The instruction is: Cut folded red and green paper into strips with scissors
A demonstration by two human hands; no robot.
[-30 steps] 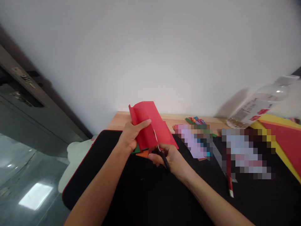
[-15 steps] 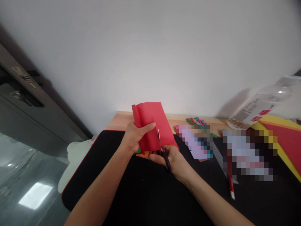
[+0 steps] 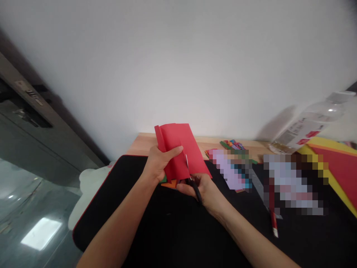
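Observation:
My left hand (image 3: 159, 163) is closed on a folded red paper sheet (image 3: 178, 149), thumb pressed across its front, holding it upright over the black mat (image 3: 156, 227). My right hand (image 3: 202, 190) grips black-handled scissors (image 3: 192, 182). Their silver blades are inside the sheet's lower edge, pointing up just right of my left thumb. Small orange and green paper pieces (image 3: 170, 182) lie on the mat under the sheet.
A wooden table (image 3: 142, 143) stands against a white wall. Coloured paper scraps (image 3: 232, 143), a red pen (image 3: 273, 223), a clear plastic bottle (image 3: 309, 124) and large yellow and red sheets (image 3: 337, 167) lie to the right. A white cushion (image 3: 86, 186) sits at the left.
The scissor blades have advanced a little further up into the red sheet. My left hand has shifted its grip slightly, and the sheet has tilted a bit.

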